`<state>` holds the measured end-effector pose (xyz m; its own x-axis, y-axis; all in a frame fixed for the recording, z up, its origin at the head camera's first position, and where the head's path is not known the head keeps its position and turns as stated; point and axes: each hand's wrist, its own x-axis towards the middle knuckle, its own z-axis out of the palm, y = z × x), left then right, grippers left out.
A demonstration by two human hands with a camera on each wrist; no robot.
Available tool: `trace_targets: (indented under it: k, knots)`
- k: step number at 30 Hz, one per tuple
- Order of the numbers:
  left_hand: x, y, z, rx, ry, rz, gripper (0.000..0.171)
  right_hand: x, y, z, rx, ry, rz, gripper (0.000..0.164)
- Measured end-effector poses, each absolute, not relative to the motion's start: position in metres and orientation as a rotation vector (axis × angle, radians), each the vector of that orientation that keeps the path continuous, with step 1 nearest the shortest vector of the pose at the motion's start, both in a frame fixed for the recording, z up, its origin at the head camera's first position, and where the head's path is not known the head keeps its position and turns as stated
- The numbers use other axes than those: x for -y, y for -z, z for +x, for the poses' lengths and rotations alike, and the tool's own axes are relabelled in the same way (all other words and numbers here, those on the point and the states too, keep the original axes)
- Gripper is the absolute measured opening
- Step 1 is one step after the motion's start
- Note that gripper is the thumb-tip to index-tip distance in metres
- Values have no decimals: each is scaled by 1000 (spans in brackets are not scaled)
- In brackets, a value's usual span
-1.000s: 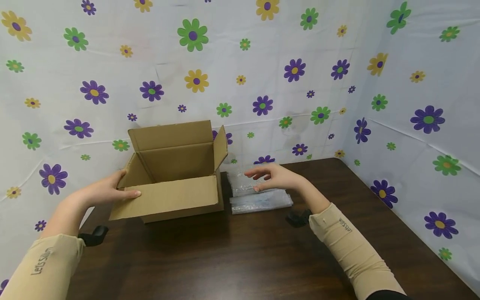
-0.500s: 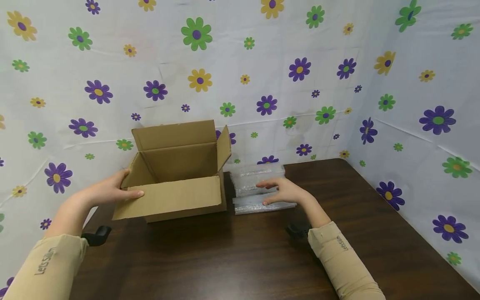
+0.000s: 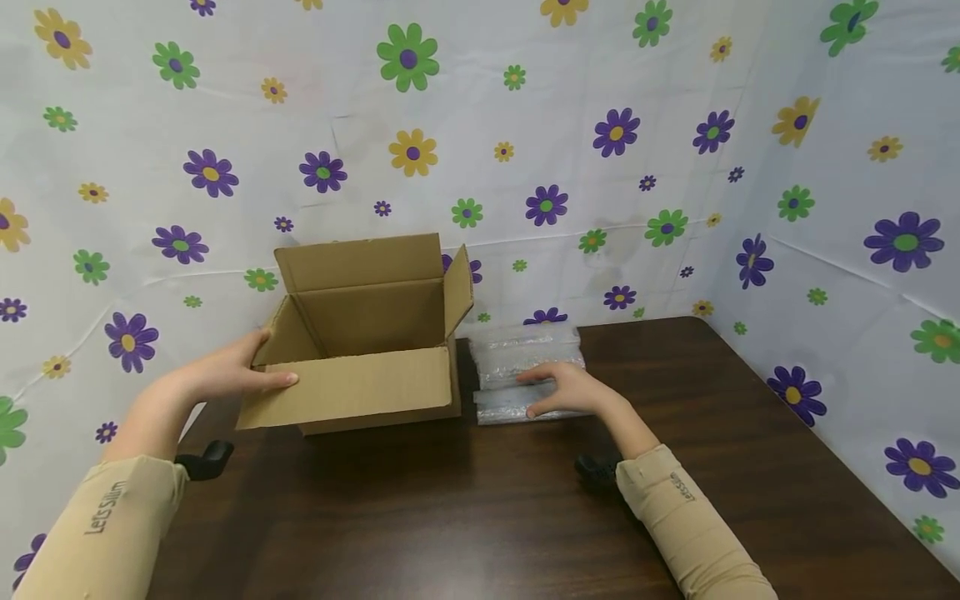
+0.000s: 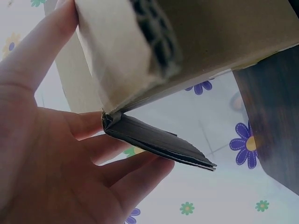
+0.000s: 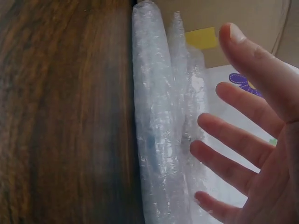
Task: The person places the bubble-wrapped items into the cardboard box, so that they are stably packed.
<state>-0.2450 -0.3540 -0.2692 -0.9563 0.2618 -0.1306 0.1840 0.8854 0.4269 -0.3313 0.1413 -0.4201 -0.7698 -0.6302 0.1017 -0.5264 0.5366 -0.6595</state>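
An open cardboard box stands at the left of the table, its flaps folded outward. My left hand holds its near left corner, thumb on the front flap. In the left wrist view, several fingers lie against the underside of the side flap. To the right of the box lie bundles of clear bubble wrap, a front one and one behind. My right hand hovers over the front bundle. The right wrist view shows its fingers spread apart, with nothing gripped.
The dark wooden table extends in front of the box and to the right. White sheeting with printed flowers hangs close behind the table and along its right side. A yellow patch shows on the box's side.
My right hand has come down toward the front bubble wrap bundle. My left hand keeps its hold on the box corner. The head view has shifted slightly, moving everything to the right.
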Motion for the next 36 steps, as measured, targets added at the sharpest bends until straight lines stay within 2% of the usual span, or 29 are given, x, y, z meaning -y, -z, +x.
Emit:
trace_targets:
  k: [13,21,36]
  knots:
    - [353,270,-248,-2865,-613,346,106,-139,430,-330,-2725,903,-1034,54]
    - [354,270,-245,-2864,-615,323,107,-133,434,-331,-2792,765,-1099,65]
    - [353,270,-245,-2863,-649,337,106,-129,431,-325,-2846,612,-1090,57]
